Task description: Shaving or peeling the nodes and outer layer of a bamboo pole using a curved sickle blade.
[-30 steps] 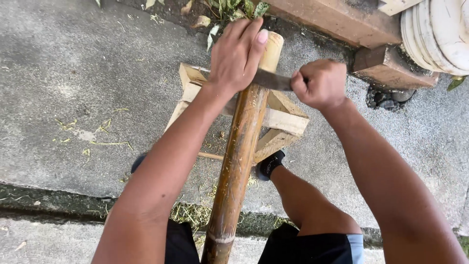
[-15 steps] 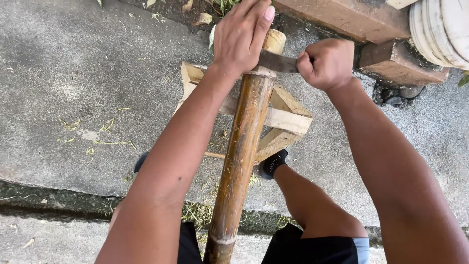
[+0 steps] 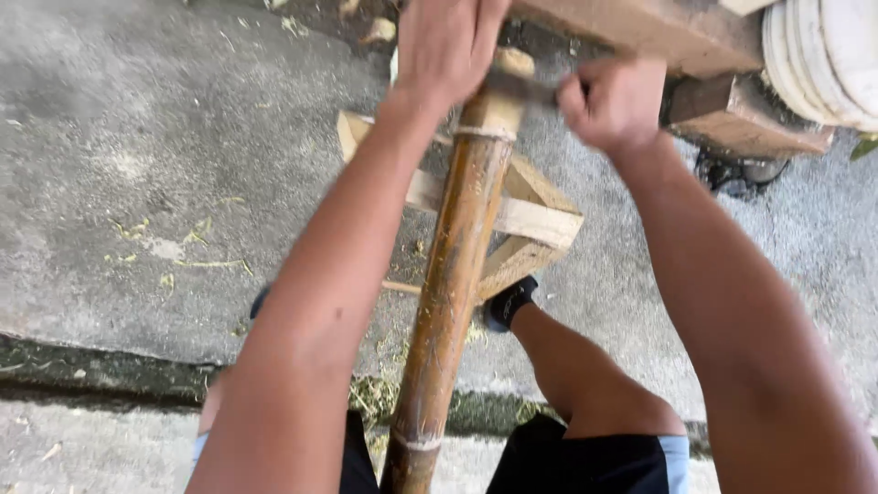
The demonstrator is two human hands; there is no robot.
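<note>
Bamboo pole (image 3: pixel 453 274): ran from between the person's knees up and away, far end propped on a wooden frame stand (image 3: pixel 535 224); slant put the top end within reach of both hands.
Blade (image 3: pixel 523 87): dark, lay crosswise over the pole just below its cut tip; looked set for two-handed work on the skin, judging by the hold.
Left hand (image 3: pixel 448 46): pressed down over the pole's top and the blade's far end, fingers wrapped; grip closed, exact contact hidden.
Right hand (image 3: pixel 615 101): fist clenched on the blade's handle end, right of the pole.
Stand: light timber, sat on the ground under the pole.
Ground (image 3: pixel 137 137): rough grey concrete, green shavings scattered, mossy crack nearer the person.
Surroundings: outdoors; wooden beam (image 3: pixel 640 27) and white buckets (image 3: pixel 823 55) top right.
</note>
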